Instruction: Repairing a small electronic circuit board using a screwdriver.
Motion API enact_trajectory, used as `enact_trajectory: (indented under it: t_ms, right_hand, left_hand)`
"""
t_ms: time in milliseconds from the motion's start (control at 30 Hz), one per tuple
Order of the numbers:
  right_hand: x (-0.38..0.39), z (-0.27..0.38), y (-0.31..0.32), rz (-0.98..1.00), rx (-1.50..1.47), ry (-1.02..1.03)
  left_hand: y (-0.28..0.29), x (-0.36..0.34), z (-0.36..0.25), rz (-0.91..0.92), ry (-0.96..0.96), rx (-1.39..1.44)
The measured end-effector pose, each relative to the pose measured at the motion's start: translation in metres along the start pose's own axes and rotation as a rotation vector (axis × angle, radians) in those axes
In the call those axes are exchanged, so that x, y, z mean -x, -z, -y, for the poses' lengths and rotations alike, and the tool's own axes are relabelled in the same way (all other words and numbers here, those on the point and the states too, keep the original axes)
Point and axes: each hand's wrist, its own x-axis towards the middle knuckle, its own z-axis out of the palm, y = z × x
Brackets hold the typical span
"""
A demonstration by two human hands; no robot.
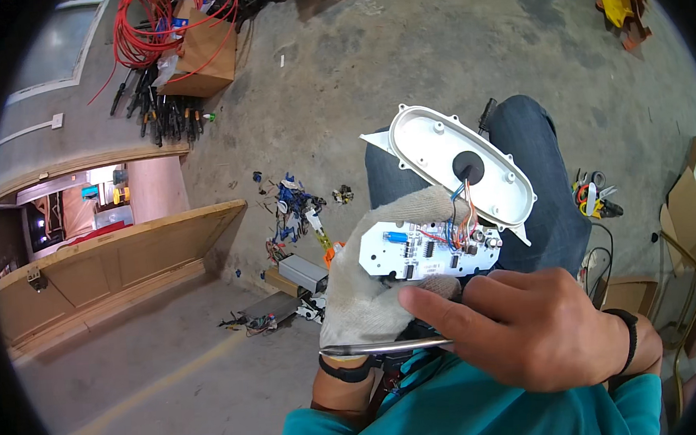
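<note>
My left hand (360,288), in a pale knitted glove, grips a white circuit board (426,252) with a blue component and dark chips. Several coloured wires (461,210) run from the board through a dark round grommet in a white oval plastic housing (439,144). The housing rests over my knees, its hollow side up. My bare right hand (530,326) is closed on a screwdriver (388,347), whose metal shaft points left across my left wrist; its handle is hidden in my fist. The index finger reaches toward the gloved fingertips at the board's lower edge.
Loose wires and connectors (291,201) lie on the concrete floor at left, near a metal box (302,272). An opened wooden door (128,271) stands beyond. Pliers and scissors (596,194) are right of my knee. A cardboard box (204,55) with red cable sits far left.
</note>
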Motion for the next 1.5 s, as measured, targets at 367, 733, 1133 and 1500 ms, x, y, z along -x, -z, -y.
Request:
enact_trajectory:
  t_ms: [367, 733, 1133, 1500]
  right_hand:
    - [0.001, -0.001, -0.004, -0.107, -0.043, -0.021]
    - [0.002, 0.001, -0.007, -0.063, 0.023, -0.012]
    - [0.001, 0.004, -0.003, -0.057, 0.095, -0.017]
    - [0.002, 0.004, -0.004, -0.097, 0.041, -0.019]
  left_hand:
    - [-0.006, 0.003, -0.003, -0.021, -0.025, 0.205]
    - [0.005, 0.005, 0.013, 0.017, 0.043, 0.102]
    - [0.001, 0.003, 0.011, -0.046, 0.067, 0.307]
    - [-0.002, 0.001, 0.007, 0.088, 0.059, 0.643]
